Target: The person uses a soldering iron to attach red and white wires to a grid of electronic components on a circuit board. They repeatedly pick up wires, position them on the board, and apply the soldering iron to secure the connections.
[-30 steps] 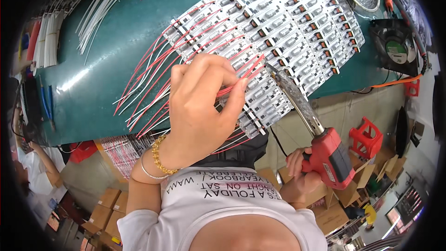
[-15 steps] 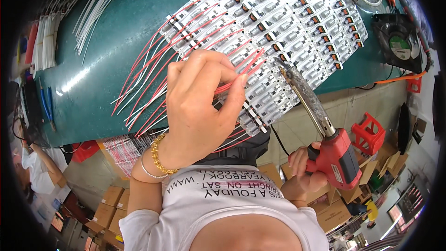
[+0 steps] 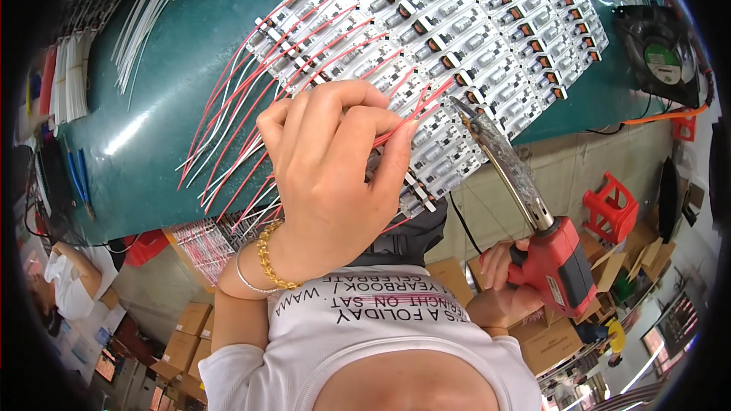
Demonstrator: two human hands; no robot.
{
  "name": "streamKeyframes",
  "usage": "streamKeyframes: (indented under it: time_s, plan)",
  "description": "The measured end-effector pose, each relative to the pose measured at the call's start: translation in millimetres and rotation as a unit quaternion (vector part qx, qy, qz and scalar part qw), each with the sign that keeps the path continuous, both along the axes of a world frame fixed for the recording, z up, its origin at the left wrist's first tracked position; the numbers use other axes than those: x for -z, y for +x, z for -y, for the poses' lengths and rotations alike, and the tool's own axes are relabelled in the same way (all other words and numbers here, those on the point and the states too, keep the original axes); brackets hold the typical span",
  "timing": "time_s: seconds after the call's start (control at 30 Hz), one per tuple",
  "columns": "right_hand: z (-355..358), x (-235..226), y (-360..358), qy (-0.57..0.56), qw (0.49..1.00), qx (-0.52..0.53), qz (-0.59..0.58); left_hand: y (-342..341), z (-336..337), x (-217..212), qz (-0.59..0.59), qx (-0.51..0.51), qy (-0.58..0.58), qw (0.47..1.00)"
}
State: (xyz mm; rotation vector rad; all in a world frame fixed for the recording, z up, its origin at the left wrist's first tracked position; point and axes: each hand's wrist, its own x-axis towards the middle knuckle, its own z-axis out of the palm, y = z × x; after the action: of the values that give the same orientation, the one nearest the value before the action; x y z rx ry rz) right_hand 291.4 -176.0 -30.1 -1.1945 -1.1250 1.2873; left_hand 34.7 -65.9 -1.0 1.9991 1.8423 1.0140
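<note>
- The left hand [image 3: 335, 175] fills the middle of the view, its back toward the camera, fingers curled together and pinching a thin red wire [image 3: 415, 113] between thumb and fingertips.
- That wire runs up and to the right from the fingertips, its free end lying over the near edge of a large panel of small white circuit boards [image 3: 457, 23].
- The panel rests on a dark green table [image 3: 152, 129] and holds many rows of identical white boards with black and orange parts.
- Many more red and white wires [image 3: 251, 114] fan out from the panel's left side across the green surface, down and to the left, passing under the hand.
- A gold chain bracelet and a thin silver bangle [image 3: 263, 266] circle the left wrist.
- The right hand [image 3: 502, 266] sits low on the right, fingers closed around the red grip of a soldering gun [image 3: 552, 262].
- The gun's long metal barrel points up and to the left; its tip is just beside the free end of the pinched wire, at the panel's edge.
- A bundle of loose white wires [image 3: 145, 23] lies apart on the table, upper left.
- A black cooling fan [image 3: 661, 53] stands at the table's far right corner.
- A red plastic stool [image 3: 613, 209] stands on the floor below the table, to the right.
</note>
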Motion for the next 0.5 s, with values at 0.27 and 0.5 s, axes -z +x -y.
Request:
streamKeyframes:
  time_s: [0.27,0.5]
  plan:
    - [19.8,18.2,38.3,-0.026,0.991,-0.042,0.125,3.7,-1.8,1.7,-0.047,0.005,0.026,0.999]
    - [12.2,-6.9,-6.5,-0.129,0.984,0.118,-0.031,4.8,-3.7,1.2,-0.071,0.014,0.035,0.997]
